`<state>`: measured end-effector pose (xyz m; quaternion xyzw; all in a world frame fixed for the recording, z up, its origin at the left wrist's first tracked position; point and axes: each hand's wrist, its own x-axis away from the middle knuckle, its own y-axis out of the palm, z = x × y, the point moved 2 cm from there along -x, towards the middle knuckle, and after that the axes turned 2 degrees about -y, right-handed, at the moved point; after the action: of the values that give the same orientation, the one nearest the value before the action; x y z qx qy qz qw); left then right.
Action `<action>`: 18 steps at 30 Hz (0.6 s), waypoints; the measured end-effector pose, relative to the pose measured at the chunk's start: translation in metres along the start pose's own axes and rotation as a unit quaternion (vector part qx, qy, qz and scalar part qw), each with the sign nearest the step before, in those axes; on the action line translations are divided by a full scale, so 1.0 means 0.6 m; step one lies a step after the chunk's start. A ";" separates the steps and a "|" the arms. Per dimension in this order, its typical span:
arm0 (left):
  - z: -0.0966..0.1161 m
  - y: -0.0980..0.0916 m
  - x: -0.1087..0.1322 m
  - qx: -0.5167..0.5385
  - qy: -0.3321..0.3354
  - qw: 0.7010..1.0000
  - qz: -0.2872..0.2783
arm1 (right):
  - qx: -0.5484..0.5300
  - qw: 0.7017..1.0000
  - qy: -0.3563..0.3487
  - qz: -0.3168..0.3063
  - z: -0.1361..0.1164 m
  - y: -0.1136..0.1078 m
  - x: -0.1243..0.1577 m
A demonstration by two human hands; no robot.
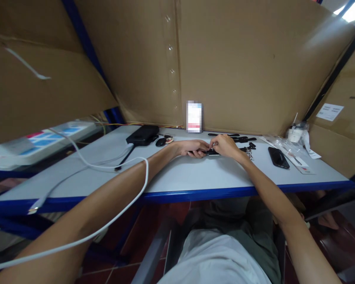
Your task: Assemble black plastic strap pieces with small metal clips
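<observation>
My left hand (195,148) is closed around a dark, narrow strip-like piece (213,152), whose exact kind I cannot make out. It keeps the piece low over the table. Right beside it, the fingertips of my right hand (225,145) are pinched together at the piece's near end; what they hold is too small to name. Behind my right hand lie several black strap-like pieces (244,139). To its right is a small cluster of shiny metal bits (249,153), with little black parts (252,145) next to them.
A black phone (278,157) lies right on the white table (177,177), near clear plastic packaging (286,148). Against the cardboard wall stands a lit screen (194,117). A black box (142,135) and a mouse-like object (160,142) sit left. A white cable (121,217) crosses my left arm.
</observation>
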<state>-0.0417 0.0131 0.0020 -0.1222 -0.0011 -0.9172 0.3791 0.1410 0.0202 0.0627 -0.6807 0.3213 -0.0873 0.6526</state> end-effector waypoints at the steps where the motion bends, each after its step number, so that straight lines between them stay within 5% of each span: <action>1: 0.000 0.000 0.000 -0.001 0.000 1.000 -0.001 | 0.001 1.000 -0.001 -0.001 -0.001 0.000 0.000; 8: -0.001 -0.002 -0.002 0.007 0.017 0.999 -0.031 | 0.010 1.000 0.009 0.012 0.008 0.009 -0.003; 18: -0.001 -0.003 0.000 0.015 -0.015 1.000 0.019 | 0.018 0.999 -0.025 -0.006 0.004 0.001 -0.001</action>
<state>-0.0429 0.0144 0.0015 -0.1299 -0.0183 -0.9078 0.3984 0.1418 0.0226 0.0619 -0.6726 0.2987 -0.0802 0.6722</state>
